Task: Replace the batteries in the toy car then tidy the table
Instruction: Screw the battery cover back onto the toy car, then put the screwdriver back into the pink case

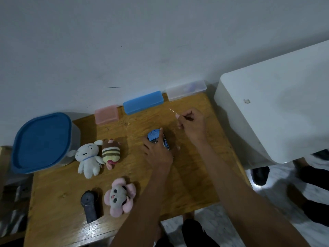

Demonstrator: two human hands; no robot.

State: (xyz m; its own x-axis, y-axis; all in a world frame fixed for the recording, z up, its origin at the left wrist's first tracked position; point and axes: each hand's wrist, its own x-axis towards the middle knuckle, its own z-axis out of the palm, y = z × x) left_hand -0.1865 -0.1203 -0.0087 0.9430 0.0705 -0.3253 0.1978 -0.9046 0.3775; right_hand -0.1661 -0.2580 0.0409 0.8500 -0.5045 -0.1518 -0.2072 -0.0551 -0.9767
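Observation:
A small blue toy car (pixel 154 136) lies on the wooden table (pixel 187 184), its underside turned up. My left hand (pixel 157 151) grips it from the near side, fingers curled round its body. My right hand (pixel 191 123) hovers just right of and beyond the car, pinching a thin metal tool (pixel 172 111) whose tip points up and left. No batteries show.
Pink (pixel 106 114), blue (pixel 143 102) and clear (pixel 186 90) plastic boxes line the wall. A blue-lidded tub (pixel 41 141) stands at the left. Three plush toys (pixel 89 157) (pixel 111 152) (pixel 120 196) and a dark grey object (pixel 89 204) lie on the table's left half. A white appliance (pixel 277 111) stands right.

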